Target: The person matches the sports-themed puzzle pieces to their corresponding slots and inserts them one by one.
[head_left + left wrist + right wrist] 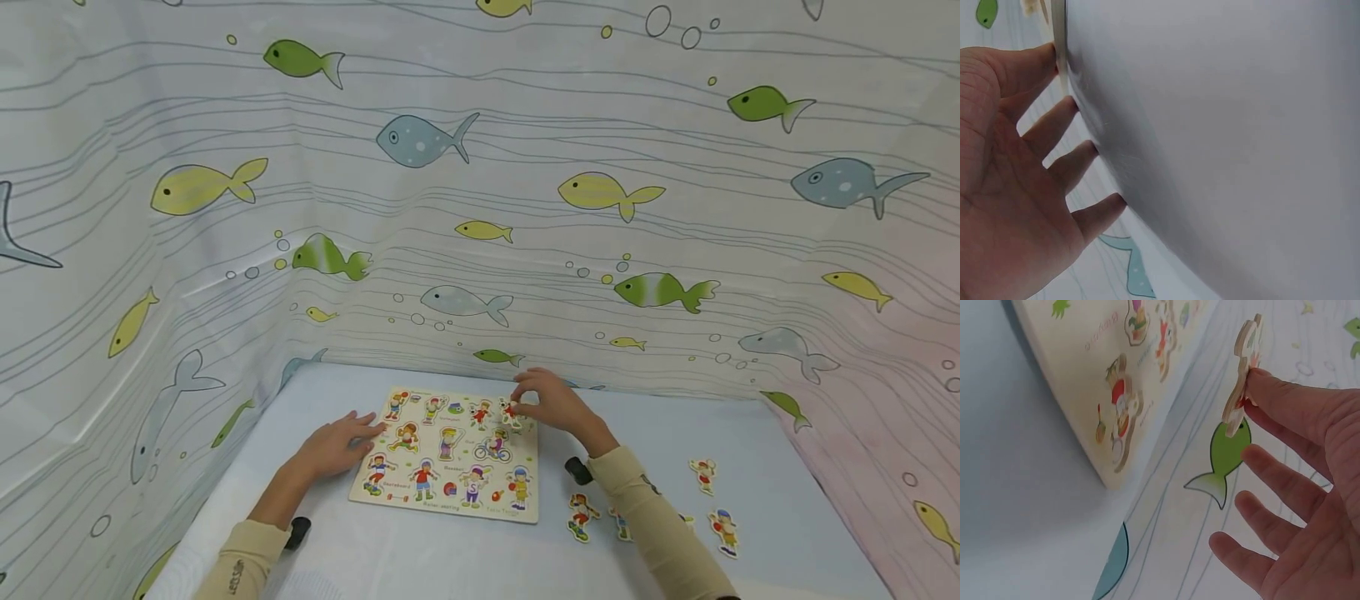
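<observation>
A red-shirted wooden puzzle piece [512, 413] is pinched at the far right corner of the sports puzzle board [1072, 394].
The right hand [555, 404] has thumb and forefinger clamped on the piece, its other fingers spread away from it, a grip that probably suits so thin a cut-out; the left hand [336, 444] has its fingers apart, fingertips at the board's left edge, likely to steady it, while a skateboarder piece [580, 518] and a blue-capped piece [724, 533] lie loose on the desk [645, 417] to the right, seemingly kept within that arm's reach.
</observation>
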`<action>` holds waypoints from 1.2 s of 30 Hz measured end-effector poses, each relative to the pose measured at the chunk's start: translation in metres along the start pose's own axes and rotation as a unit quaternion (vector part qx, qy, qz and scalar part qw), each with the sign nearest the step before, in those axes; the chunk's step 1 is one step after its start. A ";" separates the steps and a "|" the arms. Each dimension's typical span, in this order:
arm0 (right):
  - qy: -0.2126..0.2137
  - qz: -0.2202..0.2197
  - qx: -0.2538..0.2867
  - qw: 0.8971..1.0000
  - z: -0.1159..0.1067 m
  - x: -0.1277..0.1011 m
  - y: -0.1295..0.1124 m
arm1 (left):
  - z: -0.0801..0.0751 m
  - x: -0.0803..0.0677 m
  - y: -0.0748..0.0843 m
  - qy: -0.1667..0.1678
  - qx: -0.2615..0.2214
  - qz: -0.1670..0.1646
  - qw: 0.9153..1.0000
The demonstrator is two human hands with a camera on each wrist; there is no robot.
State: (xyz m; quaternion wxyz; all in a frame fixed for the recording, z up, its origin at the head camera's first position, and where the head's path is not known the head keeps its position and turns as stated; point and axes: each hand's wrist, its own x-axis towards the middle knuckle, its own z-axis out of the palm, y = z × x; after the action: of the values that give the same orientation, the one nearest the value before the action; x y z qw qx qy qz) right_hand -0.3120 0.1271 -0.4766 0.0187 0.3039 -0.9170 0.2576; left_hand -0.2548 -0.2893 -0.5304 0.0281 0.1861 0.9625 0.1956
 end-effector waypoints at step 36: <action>-0.029 0.033 -0.075 0.996 0.061 0.055 -0.011 | -0.001 0.001 0.000 -0.002 -0.001 0.002 1.000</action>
State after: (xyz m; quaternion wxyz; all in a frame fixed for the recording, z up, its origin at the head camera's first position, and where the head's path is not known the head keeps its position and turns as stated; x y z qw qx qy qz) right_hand -0.3436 0.0600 -0.5136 0.0069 0.2788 -0.9434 0.1793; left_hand -0.2557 -0.2895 -0.5297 0.0301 0.1880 0.9618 0.1966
